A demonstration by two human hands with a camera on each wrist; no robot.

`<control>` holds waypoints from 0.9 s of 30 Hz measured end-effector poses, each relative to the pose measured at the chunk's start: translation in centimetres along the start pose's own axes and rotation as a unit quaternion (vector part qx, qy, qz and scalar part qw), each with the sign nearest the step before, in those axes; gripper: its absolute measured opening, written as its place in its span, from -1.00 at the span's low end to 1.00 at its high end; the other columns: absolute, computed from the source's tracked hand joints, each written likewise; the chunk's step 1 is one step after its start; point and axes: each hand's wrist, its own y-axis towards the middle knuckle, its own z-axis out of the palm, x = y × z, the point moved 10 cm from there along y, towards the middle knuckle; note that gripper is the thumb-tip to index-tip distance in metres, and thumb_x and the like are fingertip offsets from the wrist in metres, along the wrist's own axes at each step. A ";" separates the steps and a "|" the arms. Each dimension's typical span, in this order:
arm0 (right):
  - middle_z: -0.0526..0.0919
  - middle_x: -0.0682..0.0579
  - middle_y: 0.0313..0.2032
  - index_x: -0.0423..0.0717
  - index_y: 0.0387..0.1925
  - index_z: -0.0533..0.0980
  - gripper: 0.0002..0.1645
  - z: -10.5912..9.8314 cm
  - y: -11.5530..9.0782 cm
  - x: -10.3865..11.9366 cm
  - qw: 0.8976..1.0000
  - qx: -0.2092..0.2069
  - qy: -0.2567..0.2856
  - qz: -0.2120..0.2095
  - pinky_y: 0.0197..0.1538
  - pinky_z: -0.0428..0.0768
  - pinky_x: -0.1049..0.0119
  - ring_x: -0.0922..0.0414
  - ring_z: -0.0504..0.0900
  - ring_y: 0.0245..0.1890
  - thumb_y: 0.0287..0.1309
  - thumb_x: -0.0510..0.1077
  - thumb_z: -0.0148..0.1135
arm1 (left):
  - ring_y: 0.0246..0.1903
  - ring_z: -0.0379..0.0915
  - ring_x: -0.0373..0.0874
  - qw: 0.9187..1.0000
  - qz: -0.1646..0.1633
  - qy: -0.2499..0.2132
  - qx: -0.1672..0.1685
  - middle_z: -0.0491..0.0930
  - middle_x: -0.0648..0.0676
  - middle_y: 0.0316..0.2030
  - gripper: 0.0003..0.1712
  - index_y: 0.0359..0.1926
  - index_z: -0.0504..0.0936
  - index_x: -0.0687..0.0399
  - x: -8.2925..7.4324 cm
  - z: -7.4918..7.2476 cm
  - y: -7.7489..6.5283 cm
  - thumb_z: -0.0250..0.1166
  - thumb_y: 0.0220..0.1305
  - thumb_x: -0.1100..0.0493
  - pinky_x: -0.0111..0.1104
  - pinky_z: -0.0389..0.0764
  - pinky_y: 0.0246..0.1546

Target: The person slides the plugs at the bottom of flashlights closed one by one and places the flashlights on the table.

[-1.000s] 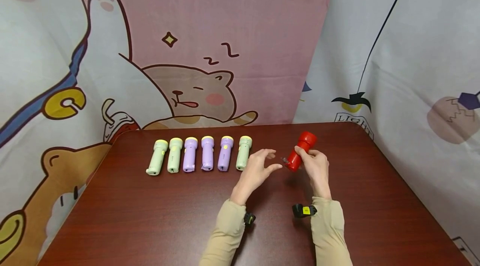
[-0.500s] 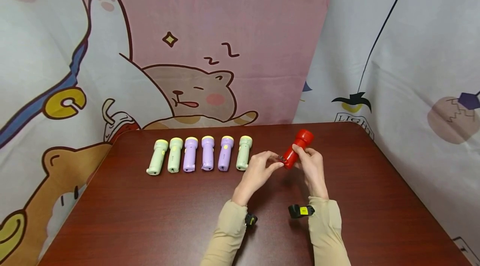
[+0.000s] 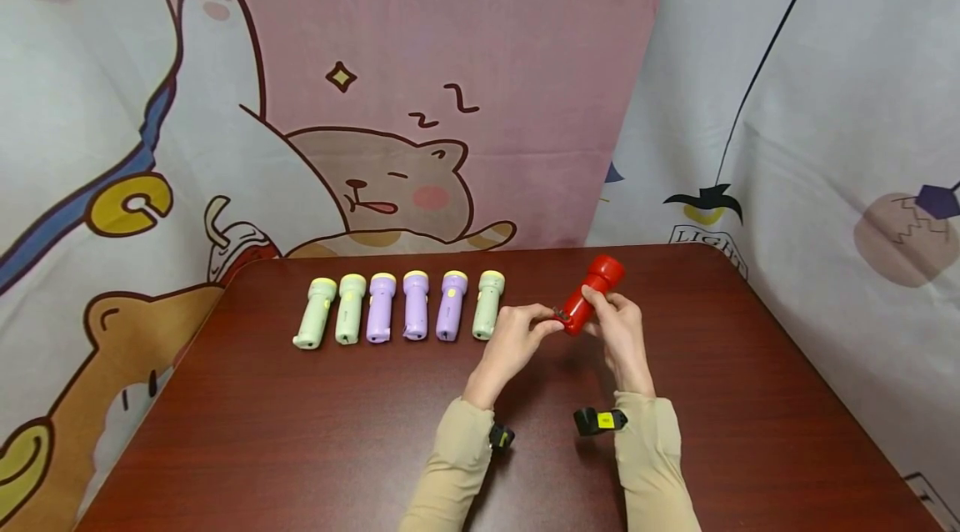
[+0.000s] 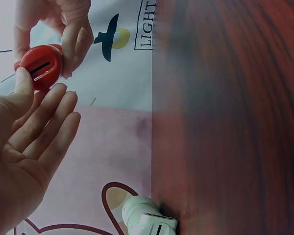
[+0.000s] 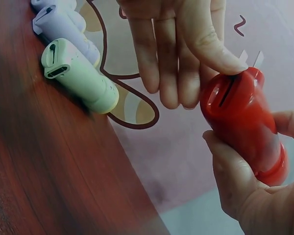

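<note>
A red flashlight point(image 3: 577, 311) is held tilted above the table, its head pointing up and away. My right hand point(image 3: 622, 336) grips its barrel, thumb on the near side. My left hand point(image 3: 513, 340) pinches the tail end, thumb against the rim beside two flat metal prongs point(image 5: 257, 59) that stick out there. In the right wrist view, a dark slot runs across the end of the red flashlight point(image 5: 245, 117), and the other left fingers stretch out straight. The left forefinger is partly hidden behind the tail.
Left of the hands, a row of flashlights lies on the brown table point(image 3: 337, 440): a green flashlight point(image 3: 488, 311) closest, then several purple and green ones, including a purple flashlight point(image 3: 416, 307). A printed cloth point(image 3: 525, 98) hangs behind the table.
The left thumb and forefinger, apart from the red flashlight a second ago, have closed on its tail by the prongs. The right hand has brought the flashlight slightly left.
</note>
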 end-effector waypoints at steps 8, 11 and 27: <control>0.56 0.08 -0.34 -0.41 -0.01 0.35 -0.51 0.2 0.0 0.0 1.000 -0.003 0.006 -0.002 -0.35 0.66 0.43 0.30 0.63 -0.49 0.26 -0.05 0.14 | -0.33 0.67 -0.17 0.999 0.015 0.021 -0.026 0.75 0.07 -0.32 -0.75 -0.26 0.73 0.18 -0.5 -0.5 0.0 0.35 0.11 0.09 -0.50 0.60 -0.32; 0.57 0.10 -0.36 -0.42 0.01 0.35 -0.49 0.2 -0.1 0.1 1.000 -0.007 0.003 -0.004 -0.35 0.66 0.43 0.31 0.62 -0.49 0.26 -0.05 0.14 | -0.36 0.65 -0.19 0.999 0.014 0.022 -0.031 0.75 0.07 -0.33 -0.75 -0.28 0.73 0.18 -0.5 -0.5 0.0 0.35 0.10 0.09 -0.53 0.58 -0.35; 0.56 0.18 -0.49 -0.43 -0.03 0.36 -0.51 0.6 -0.1 0.3 1.000 -0.015 -0.005 -0.020 -0.39 0.64 0.42 0.32 0.61 -0.57 0.25 -0.07 0.16 | -0.43 0.64 -0.20 0.998 0.020 0.029 -0.044 0.74 0.06 -0.39 -0.79 -0.34 0.73 0.18 -0.6 -0.8 0.0 0.37 0.05 0.12 -0.56 0.57 -0.41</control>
